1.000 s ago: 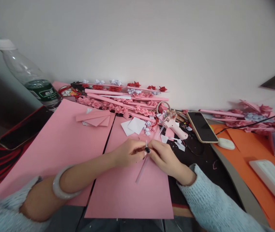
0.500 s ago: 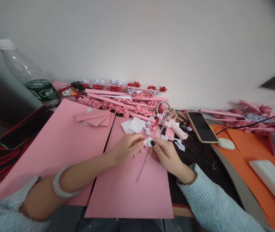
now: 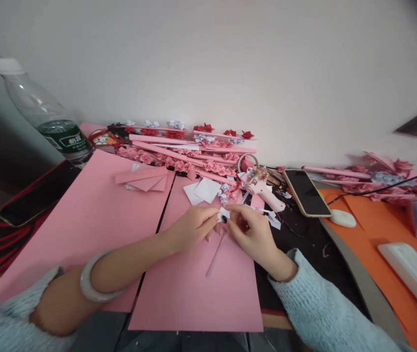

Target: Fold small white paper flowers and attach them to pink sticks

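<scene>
Between both hands, over a pink paper sheet [image 3: 197, 293], is a small piece of white paper [image 3: 224, 212]. My left hand [image 3: 194, 225] pinches its left side between thumb and fingers. On the right side, my right hand [image 3: 254, 232] grips it too, a dark thumbnail lying across the paper. The fingers hide how the piece is folded. A thin translucent stick [image 3: 215, 259] lies on the pink sheet just below the hands. White paper squares [image 3: 205, 189] rest behind my left hand, and a pink glue gun [image 3: 265, 192] lies behind my right hand.
Pink folded papers [image 3: 146, 180] lie at left on another pink sheet [image 3: 94, 225]. Paper flowers [image 3: 175, 133] and pink rolled sticks [image 3: 164, 150] line the wall. A water bottle [image 3: 43, 107] stands at far left. A phone [image 3: 307, 193] and orange paper [image 3: 362, 225] are on the right.
My right hand has shifted its hold on the white paper, its thumb moving slightly left and down, and its fingers now curl more openly. The left hand stays nearly in place.
</scene>
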`<state>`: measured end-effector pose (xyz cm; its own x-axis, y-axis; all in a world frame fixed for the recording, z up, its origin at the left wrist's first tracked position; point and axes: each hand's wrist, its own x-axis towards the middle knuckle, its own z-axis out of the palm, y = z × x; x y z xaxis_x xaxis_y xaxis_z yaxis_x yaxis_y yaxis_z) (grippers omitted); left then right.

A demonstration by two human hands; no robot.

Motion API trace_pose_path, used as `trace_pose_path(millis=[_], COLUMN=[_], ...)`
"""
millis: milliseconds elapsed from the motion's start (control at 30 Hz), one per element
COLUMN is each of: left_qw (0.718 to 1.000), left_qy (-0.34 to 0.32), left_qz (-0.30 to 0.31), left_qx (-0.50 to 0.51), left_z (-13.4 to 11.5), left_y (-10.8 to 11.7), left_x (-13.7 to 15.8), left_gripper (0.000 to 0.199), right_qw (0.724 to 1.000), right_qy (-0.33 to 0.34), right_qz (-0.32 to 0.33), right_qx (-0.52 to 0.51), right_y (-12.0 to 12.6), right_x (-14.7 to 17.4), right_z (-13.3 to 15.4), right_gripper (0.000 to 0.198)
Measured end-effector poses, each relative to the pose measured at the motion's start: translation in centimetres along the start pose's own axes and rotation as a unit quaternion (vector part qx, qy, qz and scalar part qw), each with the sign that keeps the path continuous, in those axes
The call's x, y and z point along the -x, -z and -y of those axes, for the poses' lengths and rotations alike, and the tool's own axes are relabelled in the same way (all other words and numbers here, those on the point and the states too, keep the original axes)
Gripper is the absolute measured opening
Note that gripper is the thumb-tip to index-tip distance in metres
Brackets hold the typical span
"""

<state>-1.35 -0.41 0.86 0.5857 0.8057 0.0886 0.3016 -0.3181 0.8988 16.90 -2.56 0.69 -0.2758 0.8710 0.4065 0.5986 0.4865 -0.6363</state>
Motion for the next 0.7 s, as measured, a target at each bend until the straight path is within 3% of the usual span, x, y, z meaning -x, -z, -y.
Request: trace_pose_path(millis=[367, 700], left_qw=[0.997, 0.998], left_qy=[-0.010, -0.008], left_qz=[-0.005, -0.021], left_qx=[-0.073, -0.066], left_z=[0.28, 0.51], left_y=[-0.07, -0.21], left_x=[0.00, 0.02], left_gripper=[0.031, 0.032], right_qw=[1.000, 0.999], right_qy=[-0.013, -0.033], right_qz=[0.001, 0.011], right_qx=[-0.003, -0.027], right_y=[-0.14, 0.00], right_x=[-0.04, -0.04], right_z=[-0.09, -0.05], right_gripper=[0.025, 0.029])
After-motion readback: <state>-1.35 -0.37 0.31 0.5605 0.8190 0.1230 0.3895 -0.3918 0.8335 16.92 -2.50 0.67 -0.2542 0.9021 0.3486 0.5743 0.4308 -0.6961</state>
